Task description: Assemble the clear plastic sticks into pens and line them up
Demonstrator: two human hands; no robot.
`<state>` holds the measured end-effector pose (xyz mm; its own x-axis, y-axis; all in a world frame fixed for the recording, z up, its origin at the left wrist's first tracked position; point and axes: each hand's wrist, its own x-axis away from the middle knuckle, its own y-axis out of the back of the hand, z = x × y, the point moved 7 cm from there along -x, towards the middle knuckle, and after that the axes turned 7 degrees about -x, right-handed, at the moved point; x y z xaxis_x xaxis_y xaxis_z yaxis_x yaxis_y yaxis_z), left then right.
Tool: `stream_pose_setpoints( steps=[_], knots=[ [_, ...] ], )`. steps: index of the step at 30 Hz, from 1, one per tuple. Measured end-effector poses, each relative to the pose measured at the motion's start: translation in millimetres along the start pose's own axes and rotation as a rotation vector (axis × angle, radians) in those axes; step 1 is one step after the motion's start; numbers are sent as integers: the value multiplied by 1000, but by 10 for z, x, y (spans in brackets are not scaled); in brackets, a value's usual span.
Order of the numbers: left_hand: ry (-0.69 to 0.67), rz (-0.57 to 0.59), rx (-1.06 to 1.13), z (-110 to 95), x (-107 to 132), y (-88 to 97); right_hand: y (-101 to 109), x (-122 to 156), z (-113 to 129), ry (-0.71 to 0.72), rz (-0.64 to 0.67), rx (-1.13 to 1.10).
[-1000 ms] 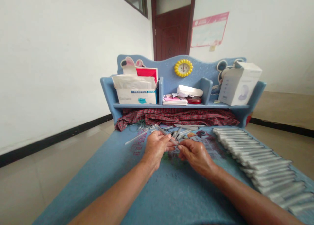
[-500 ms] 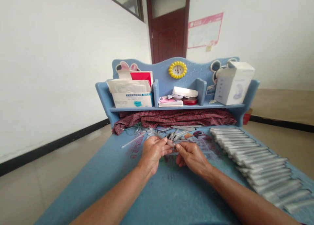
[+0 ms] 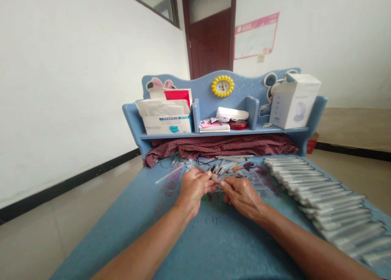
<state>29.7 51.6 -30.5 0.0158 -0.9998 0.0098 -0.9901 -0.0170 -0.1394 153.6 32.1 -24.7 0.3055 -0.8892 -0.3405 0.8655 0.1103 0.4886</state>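
Over the middle of the blue desk (image 3: 134, 214), both hands meet at a slim grey pen (image 3: 215, 178). My left hand (image 3: 195, 188) is closed on one end of it, with thumb and fingers pinched. At the other end, my right hand (image 3: 240, 193) pinches it with thumb and forefinger. Just beyond the fingers lies a loose pile of pen parts (image 3: 224, 165), grey and clear tubes with some dark pieces. A thin pale refill (image 3: 169, 175) lies apart at the left. Along the right side stretches a long row of assembled pens (image 3: 324, 198), laid side by side and stacked.
A blue shelf (image 3: 195, 104) closes off the desk's far side. It carries a face mask box (image 3: 166, 125), papers (image 3: 214, 127), a round red tin (image 3: 238, 125) and a white box (image 3: 295, 102). Red checked cloth (image 3: 220, 145) is bunched beneath it.
The view has shifted slightly, so the desk sits a little further right. Both hands keep their pinch on the pen, and slightly more of it shows between them.
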Motion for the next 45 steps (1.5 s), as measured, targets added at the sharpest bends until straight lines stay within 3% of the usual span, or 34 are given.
stream_pose_setpoints(
  steps=[8,32,36,41,45],
  knots=[
    [-16,-26,4,-42,1,26,84,-5,-2,28,-80,38],
    [-51,-22,-36,-82,27,7,-29,-2,-59,-30,38,-23],
    [-51,-21,-56,-74,27,7,27,-10,-54,-28,-30,-2],
    [-58,-16,-53,-77,13,0,-14,-1,-51,-36,36,-15],
    [-53,-29,-69,-70,11,5,16,-9,-84,-49,-18,-42]
  ],
)
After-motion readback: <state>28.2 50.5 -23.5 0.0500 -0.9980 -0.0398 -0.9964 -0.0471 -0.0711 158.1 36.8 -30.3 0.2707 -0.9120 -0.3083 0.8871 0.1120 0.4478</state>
